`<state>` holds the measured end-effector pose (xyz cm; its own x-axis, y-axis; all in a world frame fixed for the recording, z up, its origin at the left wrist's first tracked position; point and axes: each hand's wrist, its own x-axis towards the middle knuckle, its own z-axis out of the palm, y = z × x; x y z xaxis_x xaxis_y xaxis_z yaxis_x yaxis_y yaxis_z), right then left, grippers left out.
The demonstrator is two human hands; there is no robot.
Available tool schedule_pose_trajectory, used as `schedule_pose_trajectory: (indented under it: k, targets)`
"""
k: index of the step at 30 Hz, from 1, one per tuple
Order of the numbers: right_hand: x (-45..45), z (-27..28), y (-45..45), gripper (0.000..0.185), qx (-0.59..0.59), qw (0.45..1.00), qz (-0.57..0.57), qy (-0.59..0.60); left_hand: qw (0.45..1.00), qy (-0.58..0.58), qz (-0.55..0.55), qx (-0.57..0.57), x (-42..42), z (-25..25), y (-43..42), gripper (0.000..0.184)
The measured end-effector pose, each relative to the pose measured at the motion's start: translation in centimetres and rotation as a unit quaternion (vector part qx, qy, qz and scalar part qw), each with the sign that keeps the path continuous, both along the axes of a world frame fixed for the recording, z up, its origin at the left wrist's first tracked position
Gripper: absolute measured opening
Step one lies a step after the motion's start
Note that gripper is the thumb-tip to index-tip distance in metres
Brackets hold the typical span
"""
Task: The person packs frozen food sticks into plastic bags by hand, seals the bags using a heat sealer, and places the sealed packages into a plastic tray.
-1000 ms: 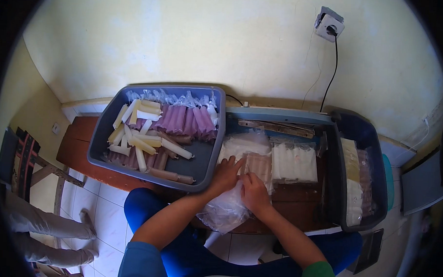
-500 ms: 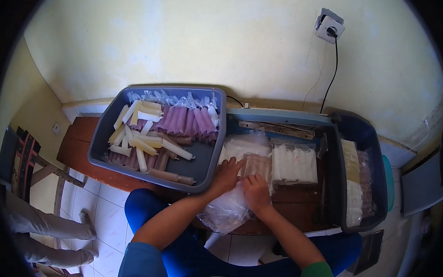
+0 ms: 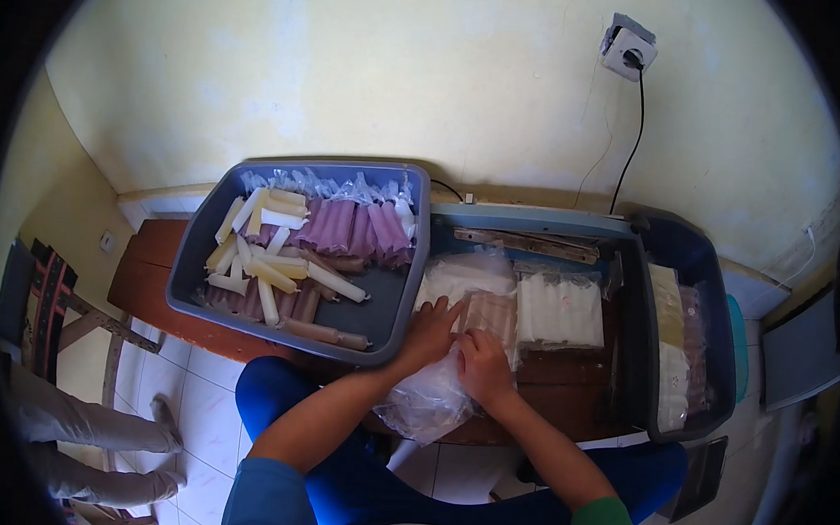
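Observation:
A clear plastic bag with brown ice sticks [image 3: 492, 316] lies flat in front of me, its loose plastic end [image 3: 426, 402] spilling toward my lap. My left hand [image 3: 430, 335] rests at the bag's left side, fingers spread and lying against the plastic. At the near edge of the pack, my right hand [image 3: 484, 365] is closed, its fingers bunched on the bag's plastic. Just right of it sits a bagged pack of white ice sticks [image 3: 560, 309]. Behind my left hand are more clear plastic bags [image 3: 466, 271].
On the left, a grey tub [image 3: 395, 331] holds loose purple, brown, yellow and white sticks. A dark tub [image 3: 723, 366] at right contains bagged packs. Both flank the brown wooden bench [image 3: 564, 388]. A plugged-in cord [image 3: 639, 131] hangs down the wall. Another person's legs [image 3: 100, 423] show at left.
My right hand has shifted very slightly at the bag's near edge, its fingers drawn in a little more. My left hand stays almost where it was.

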<state>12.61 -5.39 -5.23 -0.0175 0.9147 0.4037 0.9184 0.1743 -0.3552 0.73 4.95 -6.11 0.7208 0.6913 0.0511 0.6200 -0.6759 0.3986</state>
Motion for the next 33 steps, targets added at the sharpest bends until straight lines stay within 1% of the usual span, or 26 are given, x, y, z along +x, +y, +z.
schedule_pose_trajectory:
  k: [2, 3, 4, 6, 12, 13, 15, 17, 19, 22, 24, 28, 31, 33]
  targets:
    - [-0.1, 0.0, -0.2, 0.027, 0.000, 1.000, -0.004, -0.005, 0.998, -0.046, 0.028, -0.029, 0.1, -0.1, -0.2, 0.063]
    - [-0.1, 0.1, -0.1, 0.027, 0.005, 1.000, -0.005, -0.011, 0.998, -0.047, 0.029, -0.030, 0.1, 0.1, -0.2, 0.063]
    - [0.0, 0.0, 0.0, 0.027, 0.006, 1.000, -0.004, -0.012, 0.999, -0.029, 0.016, -0.025, 0.0, 0.2, -0.1, 0.063]
    - [0.1, -0.5, 0.1, 0.021, 0.025, 0.999, 0.007, -0.024, 1.000, -0.009, 0.001, -0.018, -0.1, 0.4, 0.1, 0.062]
    - [0.5, -0.5, 0.3, 0.020, 0.015, 0.999, 0.019, -0.038, 1.000, -0.011, 0.010, -0.006, -0.1, 0.1, -0.4, 0.060]
    - [0.5, -0.1, 0.4, 0.020, 0.018, 0.999, 0.019, -0.039, 0.999, -0.028, 0.020, -0.001, 0.0, -0.1, -0.3, 0.059]
    - [0.3, 0.4, 0.0, 0.026, -0.024, 0.999, 0.010, -0.039, 0.999, -0.044, 0.032, 0.001, -0.1, -0.3, -0.5, 0.059]
    - [0.4, 0.0, 0.1, 0.025, -0.009, 0.999, 0.007, -0.042, 1.000, -0.005, 0.007, 0.000, -0.1, 0.0, -0.2, 0.058]
    - [0.4, -0.5, 0.4, 0.025, 0.006, 0.999, 0.000, -0.042, 1.000, -0.004, 0.000, -0.004, -0.2, 0.2, 0.1, 0.058]
    - [0.5, -0.7, 0.1, 0.021, -0.008, 0.999, 0.008, -0.040, 1.000, -0.004, 0.001, -0.014, -0.2, 0.0, -0.3, 0.059]
    - [0.6, -0.5, 0.4, 0.013, 0.008, 0.997, 0.012, -0.075, 1.000, -0.004, 0.005, -0.007, -0.2, 0.2, -0.1, 0.060]
    - [1.0, -1.0, 0.4, 0.009, 0.009, 0.993, 0.014, -0.118, 1.000, 0.002, 0.000, -0.009, -0.2, 0.5, -0.5, 0.060]
    - [0.8, -0.9, 0.8, 0.007, 0.017, 0.995, 0.006, -0.097, 1.000, 0.021, -0.007, -0.020, -0.3, 1.0, -0.2, 0.062]
    - [0.6, -0.3, 0.7, 0.011, 0.007, 0.998, 0.000, -0.060, 0.999, 0.030, -0.010, -0.037, -0.4, 1.3, -0.6, 0.064]
